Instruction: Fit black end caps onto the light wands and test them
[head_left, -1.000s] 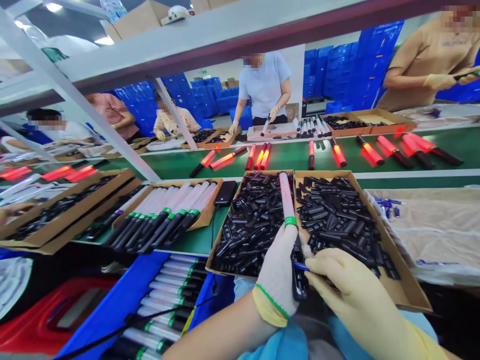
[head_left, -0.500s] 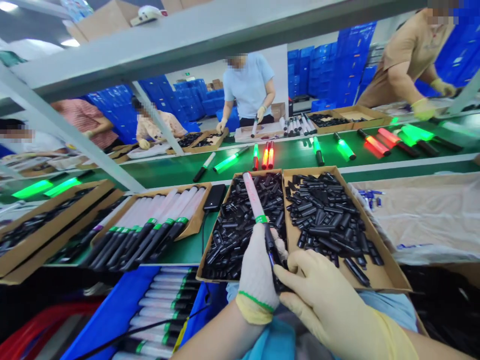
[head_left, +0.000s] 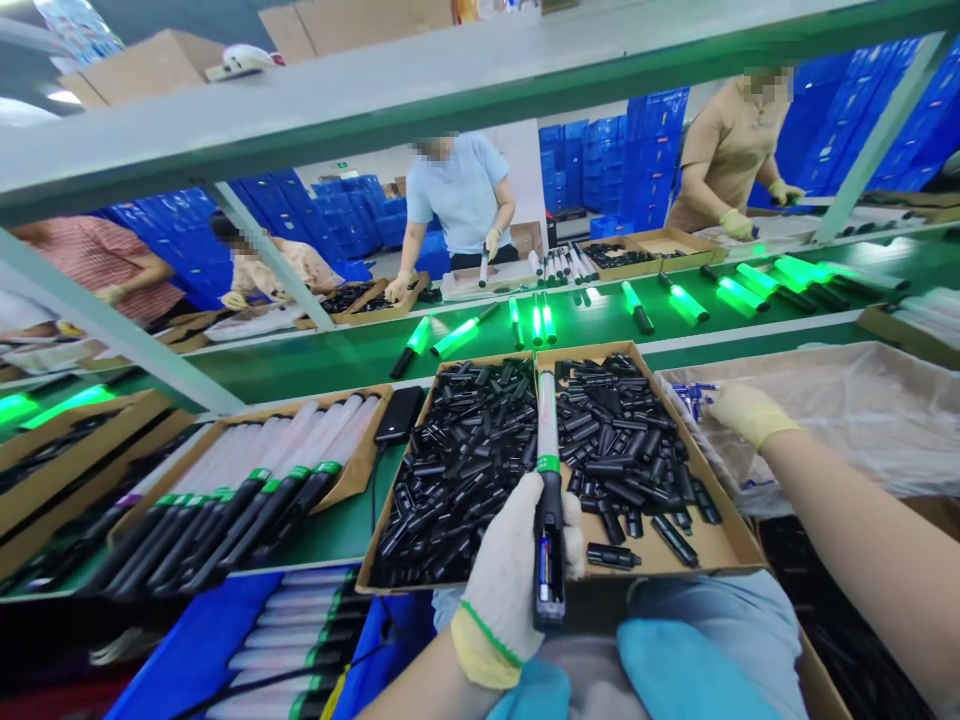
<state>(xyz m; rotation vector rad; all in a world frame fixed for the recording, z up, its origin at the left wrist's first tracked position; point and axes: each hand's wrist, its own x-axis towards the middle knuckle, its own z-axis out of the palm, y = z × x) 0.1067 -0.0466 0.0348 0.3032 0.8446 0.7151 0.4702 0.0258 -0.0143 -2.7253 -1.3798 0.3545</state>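
My left hand (head_left: 510, 555), in a white knit glove over a yellowish one, is closed around the black handle of a light stick (head_left: 550, 480). Its clear tube points away from me, above a green band. The handle's battery compartment faces up uncovered, with a blue battery (head_left: 546, 570) visible inside. My right hand (head_left: 750, 415), in a pale yellow glove, reaches into a plastic-lined tray (head_left: 832, 375) at the right. Its fingertips are at a small heap of blue batteries (head_left: 690, 398); their grip is hidden.
Two cardboard trays (head_left: 375, 578) of black plastic covers stand before me. At the left, finished-looking light sticks (head_left: 255, 500) lie in a carton beside a black box (head_left: 399, 415). Behind runs a green conveyor (head_left: 352, 365) carrying lit sticks. A shelf beam (head_left: 375, 110) crosses above; co-workers stand beyond.
My right hand has left the light stick and moved right to the batteries. My left hand keeps the stick, now more upright in view. Red sticks on the conveyor now glow green.
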